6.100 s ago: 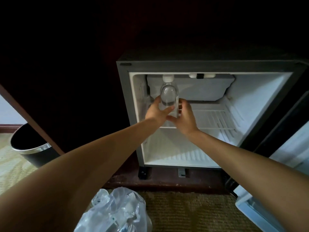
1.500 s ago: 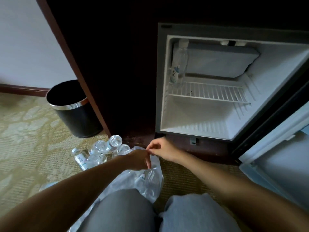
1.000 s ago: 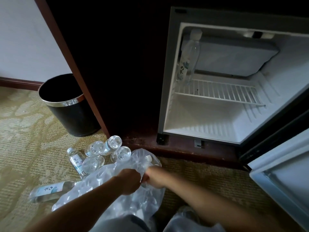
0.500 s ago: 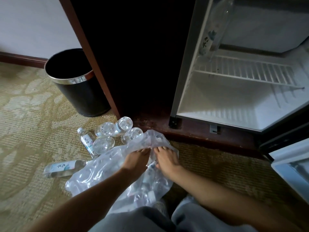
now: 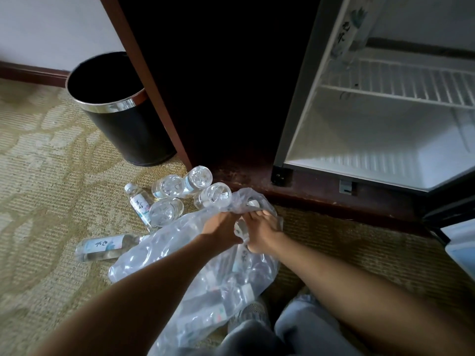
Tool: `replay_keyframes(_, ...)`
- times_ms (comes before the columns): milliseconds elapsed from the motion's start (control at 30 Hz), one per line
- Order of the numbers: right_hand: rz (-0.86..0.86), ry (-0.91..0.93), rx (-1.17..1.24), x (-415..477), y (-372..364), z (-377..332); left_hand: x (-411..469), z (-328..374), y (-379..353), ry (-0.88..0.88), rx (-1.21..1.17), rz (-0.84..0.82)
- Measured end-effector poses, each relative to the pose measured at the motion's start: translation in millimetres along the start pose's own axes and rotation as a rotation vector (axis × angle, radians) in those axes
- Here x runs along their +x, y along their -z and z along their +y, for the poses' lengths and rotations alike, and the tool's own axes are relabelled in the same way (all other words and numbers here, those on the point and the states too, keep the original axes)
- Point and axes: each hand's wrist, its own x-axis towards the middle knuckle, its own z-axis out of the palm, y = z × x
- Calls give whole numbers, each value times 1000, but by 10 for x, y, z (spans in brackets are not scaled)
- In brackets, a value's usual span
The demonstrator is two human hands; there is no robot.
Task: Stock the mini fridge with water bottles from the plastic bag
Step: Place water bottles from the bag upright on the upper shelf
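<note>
Two hands work the plastic bag (image 5: 164, 255) mouth: left hand (image 5: 223, 228) and right hand (image 5: 262, 233) side by side, fingers curled, pinching thin film. Bagged bottles (image 5: 244, 292) show through under and behind both hands; loose bottles (image 5: 177, 190) lie just up-left of left hand. Shelved bottle (image 5: 349, 32) stands in mini fridge (image 5: 295, 111), well up-right of right hand. Film looks soft, slippery, tearable. Bottles likely full, heavyish, smooth, so take one round the labelled waist, not the cap.

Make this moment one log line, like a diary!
step: opening plastic bag; left hand: grips bag; right hand: grips bag; mini fridge: open, one bottle on shelf
</note>
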Motion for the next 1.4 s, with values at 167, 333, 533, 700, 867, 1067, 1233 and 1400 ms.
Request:
replay_keyframes(167, -37, -39, -223, 21, 15, -60, 82, 93, 38, 50, 106, -19)
replay_keyframes(333, -94, -30, -283, 41, -3, -43, -16, 63, -83, 54, 114, 1)
replay_keyframes(533, 46, 61, 9, 26, -48, 114, 47, 39, 13, 61, 68, -59)
replay_keyframes(700, 323, 87, 701, -109, 25, 366, 32, 48, -32, 119, 28, -42)
replay_keyframes(867, 397, -286, 1265, 18, 251, 701, 45, 127, -183, 167, 161, 23)
replay_keyframes(1067, 23, -174, 1227, -4, 131, 521, 85, 145, -352, 209, 377, 101)
replay_keyframes(1233, -23, -123, 898, 45, -83, 384, 39, 73, -268, 156, 165, 20)
replay_keyframes(1400, 170, -354, 893, 71, -314, 291, -185, 23, -224, 164, -121, 32)
